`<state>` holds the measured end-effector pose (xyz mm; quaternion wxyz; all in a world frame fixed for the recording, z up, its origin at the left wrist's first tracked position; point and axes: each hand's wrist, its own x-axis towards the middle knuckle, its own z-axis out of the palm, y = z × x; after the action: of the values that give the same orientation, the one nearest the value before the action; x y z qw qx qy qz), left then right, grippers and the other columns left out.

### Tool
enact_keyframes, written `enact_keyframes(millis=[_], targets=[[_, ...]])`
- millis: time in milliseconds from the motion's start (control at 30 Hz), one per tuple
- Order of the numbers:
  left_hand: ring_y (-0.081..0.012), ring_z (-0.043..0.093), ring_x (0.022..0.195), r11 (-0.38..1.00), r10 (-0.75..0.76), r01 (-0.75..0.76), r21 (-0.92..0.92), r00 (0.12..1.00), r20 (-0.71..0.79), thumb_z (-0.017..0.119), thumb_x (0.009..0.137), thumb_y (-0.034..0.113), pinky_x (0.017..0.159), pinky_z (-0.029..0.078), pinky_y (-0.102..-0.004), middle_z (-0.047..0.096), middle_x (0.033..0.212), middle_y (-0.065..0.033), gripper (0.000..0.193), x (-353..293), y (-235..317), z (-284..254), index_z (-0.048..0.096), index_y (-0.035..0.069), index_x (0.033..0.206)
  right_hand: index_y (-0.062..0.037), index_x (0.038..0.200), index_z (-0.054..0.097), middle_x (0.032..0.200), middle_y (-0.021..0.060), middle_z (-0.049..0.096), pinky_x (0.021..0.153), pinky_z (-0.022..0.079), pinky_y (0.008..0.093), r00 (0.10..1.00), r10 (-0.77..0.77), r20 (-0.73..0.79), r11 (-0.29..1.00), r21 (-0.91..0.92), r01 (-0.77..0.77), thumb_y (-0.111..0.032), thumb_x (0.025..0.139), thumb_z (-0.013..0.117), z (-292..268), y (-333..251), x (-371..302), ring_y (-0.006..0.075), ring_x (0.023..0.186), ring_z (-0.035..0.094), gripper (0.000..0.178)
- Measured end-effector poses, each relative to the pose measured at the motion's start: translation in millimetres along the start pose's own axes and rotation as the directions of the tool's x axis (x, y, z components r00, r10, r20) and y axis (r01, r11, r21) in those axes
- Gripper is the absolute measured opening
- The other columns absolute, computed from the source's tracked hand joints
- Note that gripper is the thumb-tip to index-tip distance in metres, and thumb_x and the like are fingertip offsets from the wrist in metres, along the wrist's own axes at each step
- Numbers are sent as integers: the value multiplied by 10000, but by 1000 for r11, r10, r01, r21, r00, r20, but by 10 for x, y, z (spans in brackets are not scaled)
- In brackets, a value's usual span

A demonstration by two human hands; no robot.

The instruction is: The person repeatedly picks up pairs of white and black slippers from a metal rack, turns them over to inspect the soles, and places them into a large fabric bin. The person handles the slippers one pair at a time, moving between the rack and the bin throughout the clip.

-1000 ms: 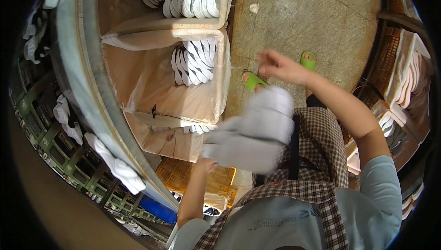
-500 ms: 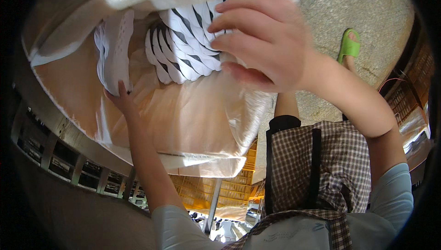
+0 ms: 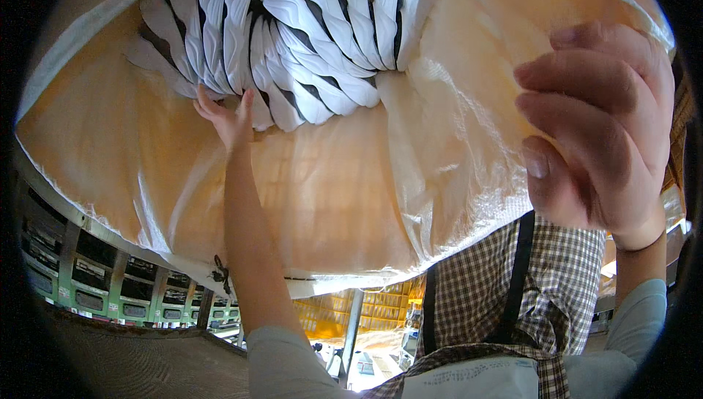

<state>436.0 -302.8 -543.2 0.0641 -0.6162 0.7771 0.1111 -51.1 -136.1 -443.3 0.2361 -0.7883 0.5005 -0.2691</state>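
- L. hand [image 3: 228, 120] reaches deep into a cloth-lined bin [image 3: 322, 186], touching the near ends of packed white soles [image 3: 289, 51]; thumb & fingers are spread apart, though whether they pinch any sole, can't tell.
- R. hand [image 3: 600, 128], empty, is raised close to the cam. over the bin's R. side, well apart from the soles, w/ fingers loosely curled & thumb apart from them.
- The soles, wavy-edged w/ dk. strips btwn them, stand side by side in the bin's far part, L. of ctr.; upper ones lean at a slant.
- Worker wears a brown-&-white checked apron [image 3: 469, 282] w/ blk. straps, plus lt.-blue sleeves [image 3: 274, 351].
- Below the bin's near rim: a yellow crate [image 3: 322, 315] & a metal pole [image 3: 352, 333].
- Lower L. bkgd.: a green rack [image 3: 110, 289] w/ dk. openings.
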Motion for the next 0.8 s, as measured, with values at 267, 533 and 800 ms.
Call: enact_keyframes(millis=[267,533,800], targets=[[-446,186,1341,957,-254,275,-92,947,196,575,808,581,1092,197,-462,148,1430,-352,1043,434,-149,265,-2,-24,1431,-46,852,605,858,98,624,723,467,394,971,-30,-235,999,33,39,-181,667,676,254,28,-26,259,816,583,240],[-412,270,1298,991,-131,125,-50,980,-151,653,816,400,1086,208,-451,276,1405,-281,876,-511,1411,-122,190,-73,1389,-114,822,600,951,21,580,817,397,371,926,136,-352,986,139,-92,-229,674,688,474,-157,-103,192,977,533,208],[-393,375,1220,764,429,-437,-475,894,-131,724,721,130,1011,309,-459,360,1342,-234,739,-2984,3987,-1571,339,-36,1329,-84,911,619,891,76,581,793,434,427,989,74,127,949,295,-109,-235,726,617,-149,-922,-1320,252,945,536,239]])
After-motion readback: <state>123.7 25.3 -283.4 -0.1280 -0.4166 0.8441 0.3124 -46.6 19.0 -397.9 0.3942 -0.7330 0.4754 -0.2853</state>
